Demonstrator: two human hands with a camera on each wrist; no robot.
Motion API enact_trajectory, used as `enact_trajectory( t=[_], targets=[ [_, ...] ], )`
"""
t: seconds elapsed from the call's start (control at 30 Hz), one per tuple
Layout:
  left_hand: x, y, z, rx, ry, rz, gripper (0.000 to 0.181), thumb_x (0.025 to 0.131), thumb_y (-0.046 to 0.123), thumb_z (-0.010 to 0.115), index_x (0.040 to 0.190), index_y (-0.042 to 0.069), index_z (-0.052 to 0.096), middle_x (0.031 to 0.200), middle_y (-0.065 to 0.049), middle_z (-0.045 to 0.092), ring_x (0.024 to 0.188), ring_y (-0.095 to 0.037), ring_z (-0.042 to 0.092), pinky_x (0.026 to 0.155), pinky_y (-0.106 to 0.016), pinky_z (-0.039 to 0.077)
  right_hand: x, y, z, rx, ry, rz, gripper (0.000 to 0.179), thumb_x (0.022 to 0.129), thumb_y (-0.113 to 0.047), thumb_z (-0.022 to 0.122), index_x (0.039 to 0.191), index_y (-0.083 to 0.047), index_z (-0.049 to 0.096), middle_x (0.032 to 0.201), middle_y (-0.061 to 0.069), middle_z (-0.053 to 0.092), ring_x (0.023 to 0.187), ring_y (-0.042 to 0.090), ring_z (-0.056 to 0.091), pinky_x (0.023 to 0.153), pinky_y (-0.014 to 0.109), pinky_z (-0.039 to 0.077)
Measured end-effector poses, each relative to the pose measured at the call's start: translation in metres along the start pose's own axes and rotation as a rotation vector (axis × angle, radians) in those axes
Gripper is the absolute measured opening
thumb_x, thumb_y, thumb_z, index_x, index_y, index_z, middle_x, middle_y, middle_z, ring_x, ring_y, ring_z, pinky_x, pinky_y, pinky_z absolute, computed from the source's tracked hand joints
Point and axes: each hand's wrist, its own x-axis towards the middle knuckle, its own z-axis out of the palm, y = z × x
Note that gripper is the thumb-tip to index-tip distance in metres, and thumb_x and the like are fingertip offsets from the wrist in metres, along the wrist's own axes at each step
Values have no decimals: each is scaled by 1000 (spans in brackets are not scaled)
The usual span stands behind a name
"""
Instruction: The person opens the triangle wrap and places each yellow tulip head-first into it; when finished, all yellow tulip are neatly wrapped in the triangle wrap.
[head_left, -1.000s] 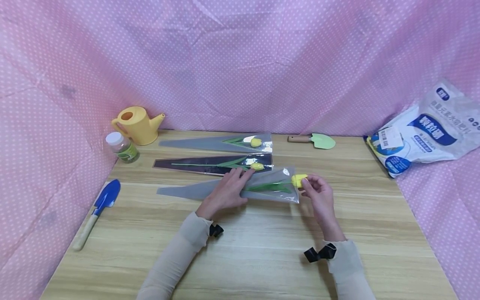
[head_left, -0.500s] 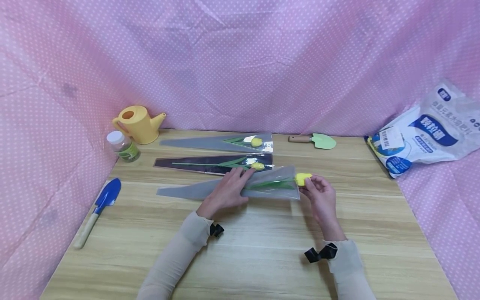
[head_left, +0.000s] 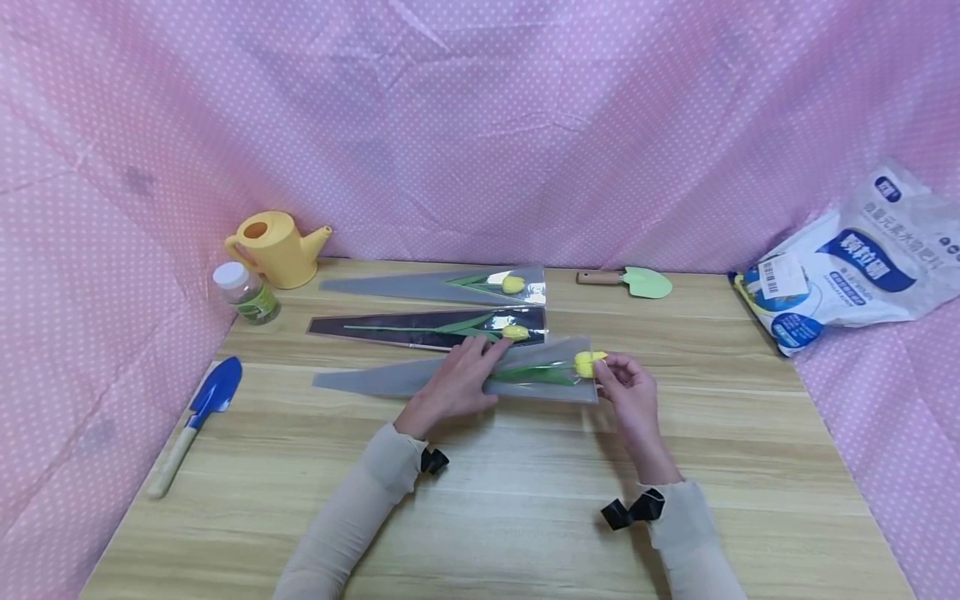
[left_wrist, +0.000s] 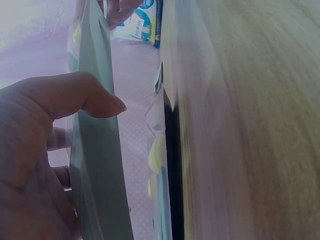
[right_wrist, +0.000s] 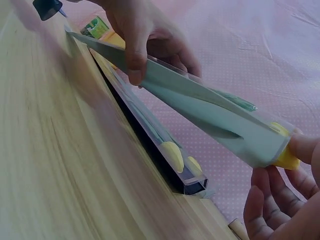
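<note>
A grey-backed clear flower sleeve [head_left: 382, 380] is held slightly above the table, its narrow end to the left. My left hand [head_left: 457, 382] grips it near the middle, thumb on one face and fingers on the other in the left wrist view. Inside lies the green stem and leaves of a yellow tulip [head_left: 583, 365], whose bloom sits at the sleeve's wide right mouth. My right hand [head_left: 632, 400] pinches that bloom between thumb and fingers. In the right wrist view the bloom [right_wrist: 289, 159] sticks partly out past the sleeve's edge.
Behind lie a dark sleeve [head_left: 390, 332] and a grey sleeve [head_left: 382, 288], each with a yellow tulip. A watering can [head_left: 279, 250], a jar [head_left: 251, 298] and a blue trowel [head_left: 213, 387] stand or lie left. A green trowel [head_left: 647, 282] and fertiliser bag [head_left: 847, 258] are right.
My right hand first drew the bloom a little to the right, past the sleeve's mouth, then moved it left into the mouth. The left hand keeps its place on the sleeve.
</note>
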Motion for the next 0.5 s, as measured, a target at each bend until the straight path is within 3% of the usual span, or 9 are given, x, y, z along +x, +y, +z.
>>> enact_trajectory(
  t=[0.2, 0.33, 0.5],
  targets=[
    [0, -2, -1, -2, 14, 0, 92, 77, 27, 84, 154, 15, 35, 113, -6, 50, 99, -20, 43, 84, -33, 40, 0, 0, 1, -43, -12, -14, 7, 101, -18, 59, 96, -17, 64, 83, -15, 67, 78, 3, 63, 68, 19, 54],
    [-1, -3, -2, -7, 23, -14, 93, 76, 26, 84, 154, 15, 34, 114, -7, 51, 99, -20, 44, 85, -33, 41, -1, -1, 0, -24, -13, -16, 19, 104, -28, 52, 102, -11, 62, 86, -14, 66, 78, 6, 64, 68, 19, 55],
    [-2, -4, -4, 1, 29, -22, 92, 77, 26, 83, 154, 16, 35, 113, -6, 51, 96, -20, 43, 83, -33, 40, -2, -1, -2, 33, -33, -41, 30, 106, -29, 47, 98, -6, 64, 87, -11, 68, 76, 6, 65, 67, 18, 55]
  ],
)
